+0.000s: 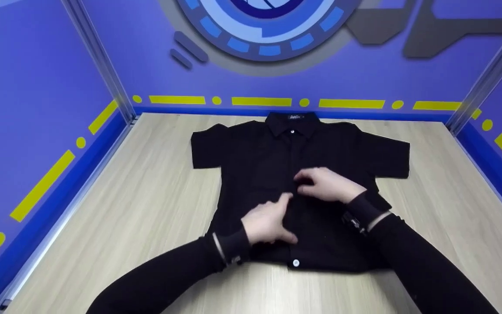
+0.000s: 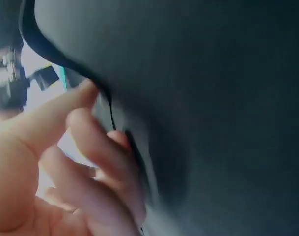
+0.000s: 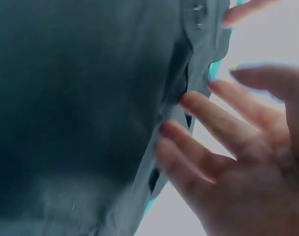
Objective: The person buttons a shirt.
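Observation:
A black short-sleeved button-up shirt (image 1: 255, 165) lies front up on the wooden table, its collar toward the back wall. My left hand (image 1: 266, 222) is over the lower front, index finger and thumb spread apart near the button placket. In the left wrist view its fingers (image 2: 102, 162) reach the edge of the dark cloth. Just above and to the right, my right hand (image 1: 327, 185) hovers by the placket with its fingers loosely bent. Fingertips (image 3: 171, 130) meet the placket in the right wrist view, thumb held apart. A white button (image 1: 296, 263) shows at the hem, and another button (image 1: 292, 131) below the collar.
The pale wooden table (image 1: 116, 209) extends to both sides of the shirt. Blue panels with yellow dashes enclose it at the back (image 1: 251, 83), left and right. Metal posts (image 1: 98, 56) stand at the rear corners. Both forearms wear black sleeves and wrist bands.

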A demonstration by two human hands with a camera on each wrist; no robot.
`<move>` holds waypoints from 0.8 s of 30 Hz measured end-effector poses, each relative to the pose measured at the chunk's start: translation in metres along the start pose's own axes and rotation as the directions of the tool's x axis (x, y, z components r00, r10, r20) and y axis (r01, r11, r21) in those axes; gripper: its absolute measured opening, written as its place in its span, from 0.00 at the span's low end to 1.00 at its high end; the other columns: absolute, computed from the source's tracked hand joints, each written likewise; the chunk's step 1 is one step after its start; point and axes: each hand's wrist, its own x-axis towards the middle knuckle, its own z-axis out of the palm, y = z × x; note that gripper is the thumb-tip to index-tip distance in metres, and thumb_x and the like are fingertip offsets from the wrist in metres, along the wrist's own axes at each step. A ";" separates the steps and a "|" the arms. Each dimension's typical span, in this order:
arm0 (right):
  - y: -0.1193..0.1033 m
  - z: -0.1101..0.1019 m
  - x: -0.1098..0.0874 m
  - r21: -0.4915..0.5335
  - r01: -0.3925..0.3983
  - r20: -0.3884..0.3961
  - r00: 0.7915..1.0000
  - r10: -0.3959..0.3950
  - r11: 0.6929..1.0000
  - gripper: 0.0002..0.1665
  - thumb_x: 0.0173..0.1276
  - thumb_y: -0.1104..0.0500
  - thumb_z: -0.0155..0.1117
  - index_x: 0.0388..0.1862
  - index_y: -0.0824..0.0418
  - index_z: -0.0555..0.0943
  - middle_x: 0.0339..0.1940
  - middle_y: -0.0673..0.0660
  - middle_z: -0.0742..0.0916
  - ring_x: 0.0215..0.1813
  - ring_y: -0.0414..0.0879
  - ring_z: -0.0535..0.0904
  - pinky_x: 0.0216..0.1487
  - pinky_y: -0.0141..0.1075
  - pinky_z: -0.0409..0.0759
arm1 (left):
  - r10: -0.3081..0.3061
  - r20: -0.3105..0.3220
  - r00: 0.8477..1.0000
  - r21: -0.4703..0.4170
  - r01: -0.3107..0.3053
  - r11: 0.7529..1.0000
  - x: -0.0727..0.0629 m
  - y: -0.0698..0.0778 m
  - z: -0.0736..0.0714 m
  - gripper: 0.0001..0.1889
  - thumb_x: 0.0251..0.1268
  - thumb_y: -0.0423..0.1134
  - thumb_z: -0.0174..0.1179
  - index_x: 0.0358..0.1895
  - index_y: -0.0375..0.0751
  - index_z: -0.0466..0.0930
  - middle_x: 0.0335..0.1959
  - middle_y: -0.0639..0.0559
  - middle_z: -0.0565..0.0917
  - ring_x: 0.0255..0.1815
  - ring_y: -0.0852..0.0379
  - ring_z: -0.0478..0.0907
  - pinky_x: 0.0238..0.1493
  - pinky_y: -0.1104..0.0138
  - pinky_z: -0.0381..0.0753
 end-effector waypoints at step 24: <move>0.036 -0.024 -0.072 -0.025 -0.101 0.088 0.991 0.103 0.995 0.60 0.49 0.27 0.69 0.76 0.50 0.59 0.77 0.67 0.57 0.77 0.68 0.48 0.72 0.64 0.52 | 0.151 0.222 0.963 0.204 -0.197 0.959 -0.051 -0.061 -0.067 0.45 0.54 0.56 0.69 0.74 0.49 0.60 0.76 0.41 0.57 0.77 0.40 0.52 0.76 0.49 0.53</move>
